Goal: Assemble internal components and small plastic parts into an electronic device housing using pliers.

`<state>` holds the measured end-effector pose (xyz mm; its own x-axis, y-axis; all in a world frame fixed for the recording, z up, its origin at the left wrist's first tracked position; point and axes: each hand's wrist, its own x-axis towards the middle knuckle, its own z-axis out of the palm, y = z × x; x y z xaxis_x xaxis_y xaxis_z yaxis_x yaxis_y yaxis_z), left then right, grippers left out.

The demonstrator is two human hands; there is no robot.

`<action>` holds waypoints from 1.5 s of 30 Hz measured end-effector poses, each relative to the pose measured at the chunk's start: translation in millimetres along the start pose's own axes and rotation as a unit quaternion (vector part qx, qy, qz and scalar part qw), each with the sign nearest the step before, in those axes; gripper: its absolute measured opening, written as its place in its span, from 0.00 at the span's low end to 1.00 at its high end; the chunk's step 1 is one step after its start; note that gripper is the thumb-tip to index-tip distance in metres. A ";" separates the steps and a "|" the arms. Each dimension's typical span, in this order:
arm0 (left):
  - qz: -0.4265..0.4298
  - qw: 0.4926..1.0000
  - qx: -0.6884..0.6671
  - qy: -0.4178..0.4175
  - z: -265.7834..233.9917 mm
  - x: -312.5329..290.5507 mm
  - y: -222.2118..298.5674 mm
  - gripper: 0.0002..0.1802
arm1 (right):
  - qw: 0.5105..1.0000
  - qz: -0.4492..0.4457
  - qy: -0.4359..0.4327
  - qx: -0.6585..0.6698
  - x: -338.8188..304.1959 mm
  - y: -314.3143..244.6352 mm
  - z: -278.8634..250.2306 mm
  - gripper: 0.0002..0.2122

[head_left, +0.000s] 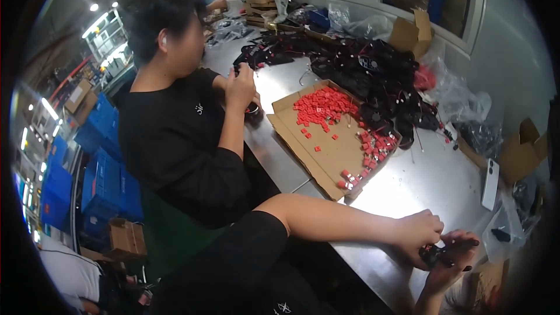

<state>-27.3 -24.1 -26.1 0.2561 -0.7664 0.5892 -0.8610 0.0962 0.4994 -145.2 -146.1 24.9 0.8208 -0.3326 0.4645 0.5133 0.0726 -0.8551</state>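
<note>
My left hand reaches across from a black sleeve, its fingers closed on a small dark part above the metal table. Coming up from the lower edge, my right hand wraps round the same black part from the other side. Its exact kind is hard to make out, as fingers cover much of it. Left of my hands lies a shallow cardboard tray, with a heap of small red square pieces at its far end and red pieces with metallic bits along its right side.
A co-worker sits at my left, hands raised round a dark part. Black parts with thin wires pile up behind the tray. A white phone and plastic bags lie at the right. Blue crates stand far left.
</note>
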 end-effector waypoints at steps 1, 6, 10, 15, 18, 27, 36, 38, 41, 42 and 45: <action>-0.019 0.999 0.020 -0.019 -1.6 -4.0 -2.8 0.29 | 0.999 0.023 0.001 0.039 -0.6 5.9 7.3 0.25; -0.016 0.999 0.001 -0.029 -9.7 -1.2 0.3 0.26 | 0.999 0.009 -0.023 0.032 0.1 11.2 5.4 0.25; -0.006 1.000 -0.008 -0.001 -8.8 2.1 1.0 0.25 | 0.995 0.001 -0.066 0.075 9.2 12.3 5.3 0.25; 0.001 1.000 -0.024 -0.006 -6.5 3.4 -2.9 0.22 | 0.995 0.014 -0.083 0.060 17.6 11.3 5.9 0.28; 0.015 1.000 -0.007 -0.024 -9.0 3.9 -5.3 0.21 | 0.992 0.013 -0.121 0.028 22.1 11.6 5.3 0.29; 0.017 0.997 -0.058 -0.043 -15.4 4.1 -10.1 0.26 | 0.954 0.099 -0.268 0.092 48.3 11.8 1.1 0.33; 0.022 0.994 -0.072 -0.080 -17.7 10.6 -13.0 0.33 | 0.944 0.076 -0.302 0.109 46.7 11.4 1.6 0.32; -0.009 0.989 -0.080 -0.122 -23.1 9.7 -8.1 0.33 | 0.953 0.057 -0.273 0.121 40.1 9.8 0.2 0.32; 0.006 0.991 -0.062 -0.115 -20.8 5.3 -8.7 0.34 | 0.958 0.050 -0.265 0.097 38.6 10.1 6.8 0.31; 0.047 0.997 -0.019 -0.050 -19.5 3.8 -8.8 0.32 | 0.962 0.046 -0.250 0.097 38.9 11.6 9.3 0.30; 0.048 0.998 0.024 -0.009 -18.6 2.7 -5.0 0.31 | 0.966 0.083 -0.209 0.129 39.4 11.8 -5.6 0.30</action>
<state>-14.1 -14.8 -15.2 0.1627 -0.7668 0.6210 -0.9018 0.1399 0.4090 -108.2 -163.6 31.8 0.8984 0.1088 0.4254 0.3679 0.3422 -0.8646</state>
